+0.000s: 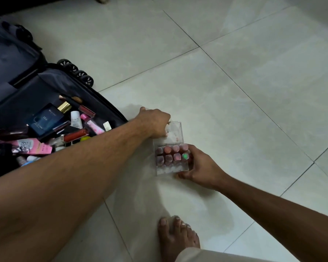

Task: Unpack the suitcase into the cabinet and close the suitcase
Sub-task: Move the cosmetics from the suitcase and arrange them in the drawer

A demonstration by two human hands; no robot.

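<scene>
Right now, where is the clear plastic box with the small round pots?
In the head view the clear plastic box rests on the floor tiles, right of the open suitcase, held between the left hand and right hand.

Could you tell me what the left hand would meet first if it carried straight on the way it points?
Probably only bare floor: the left hand, on the clear box, points up and right, though depth is unclear.

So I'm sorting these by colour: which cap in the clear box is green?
The green cap sits in the nearer row at its right end, beside the right hand holding the clear box. The others look pink or dull red.
</scene>
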